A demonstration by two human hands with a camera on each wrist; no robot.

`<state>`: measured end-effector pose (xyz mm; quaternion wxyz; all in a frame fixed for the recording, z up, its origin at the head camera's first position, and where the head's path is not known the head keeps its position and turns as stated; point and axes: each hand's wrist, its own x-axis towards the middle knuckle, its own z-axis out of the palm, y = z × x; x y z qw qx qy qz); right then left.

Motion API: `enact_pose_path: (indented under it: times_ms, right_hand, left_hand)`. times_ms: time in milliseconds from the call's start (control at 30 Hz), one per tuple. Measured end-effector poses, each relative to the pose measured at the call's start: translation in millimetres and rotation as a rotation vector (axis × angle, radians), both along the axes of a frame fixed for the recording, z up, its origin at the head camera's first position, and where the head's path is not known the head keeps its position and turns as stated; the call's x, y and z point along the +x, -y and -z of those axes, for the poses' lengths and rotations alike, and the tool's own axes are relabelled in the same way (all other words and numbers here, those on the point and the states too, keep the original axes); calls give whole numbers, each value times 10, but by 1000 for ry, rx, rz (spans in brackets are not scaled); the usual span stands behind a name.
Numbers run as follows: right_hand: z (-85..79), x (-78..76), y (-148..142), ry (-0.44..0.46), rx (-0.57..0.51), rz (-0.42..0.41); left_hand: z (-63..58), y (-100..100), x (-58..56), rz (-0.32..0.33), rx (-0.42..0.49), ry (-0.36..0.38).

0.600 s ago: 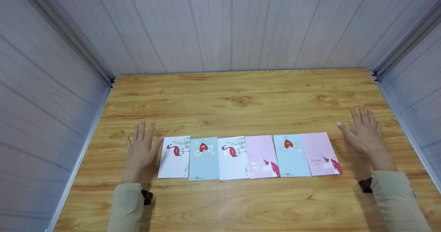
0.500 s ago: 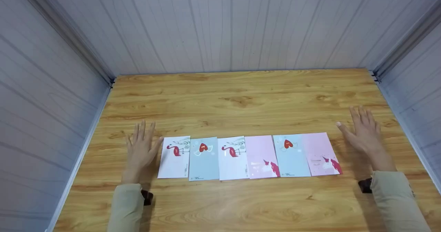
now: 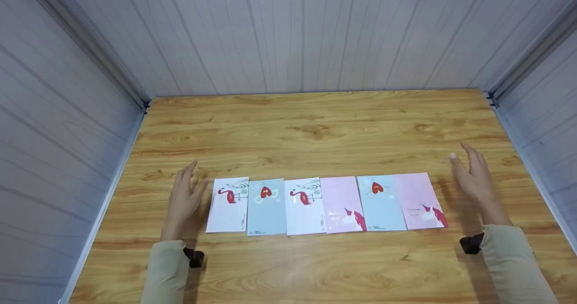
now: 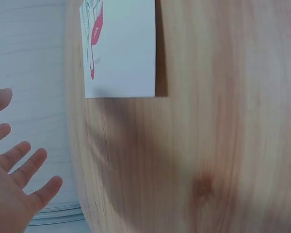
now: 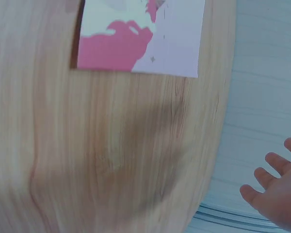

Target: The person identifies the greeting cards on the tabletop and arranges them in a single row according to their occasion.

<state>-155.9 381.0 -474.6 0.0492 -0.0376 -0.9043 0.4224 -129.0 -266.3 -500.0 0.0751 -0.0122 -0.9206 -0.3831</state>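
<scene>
Several cards or thin booklets lie side by side in a row on the table. From the left come a white flamingo one [image 3: 228, 216], a pale blue one with a winged heart [image 3: 267, 214], another white flamingo one [image 3: 304, 218], a pink unicorn one [image 3: 340, 195], a second pale blue one [image 3: 383, 214] and a second pink unicorn one [image 3: 412, 189]. Just left of the row is my left hand [image 3: 182, 200], fingers extended, holding nothing. To the right of the row my right hand [image 3: 475, 177] is held apart from the cards, its fingers extended and nothing in them.
The wooden table [image 3: 311, 132] is enclosed by a pale panelled back wall [image 3: 297, 38], a left wall [image 3: 58, 137] and a right wall [image 3: 545, 114]. Dark wrist devices show beside both sleeves.
Both hands have turned from palm down onto their sides, thumbs towards the cards. The right hand's fingers now look closer together. The row of cards stays where it was.
</scene>
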Motion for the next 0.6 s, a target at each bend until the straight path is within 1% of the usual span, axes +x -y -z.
enact_pose_path:
  times_ms: [133,200,267,367,433,500,600]
  right_hand:
    - [39,-4,58,11,-163,92]
    - [72,-22,66,28,-265,131]
    - [214,-91,1,33,-383,164]
    - [581,-261,-194,12,-603,212]
    - [796,-353,-301,-18,-722,231]
    - [880,-383,-323,-30,-789,239]
    - [861,-342,-255,-42,-863,234]
  left_hand:
    - [-19,-17,-11,-47,135,71]
    - [-19,-25,-20,-69,185,98]
    - [-13,-28,-29,-85,225,117]
    - [-4,-34,-31,-99,266,144]
    - [7,-36,-27,-105,275,157]
    - [17,-34,-17,-102,292,170]
    - [36,-28,-1,-100,303,189]
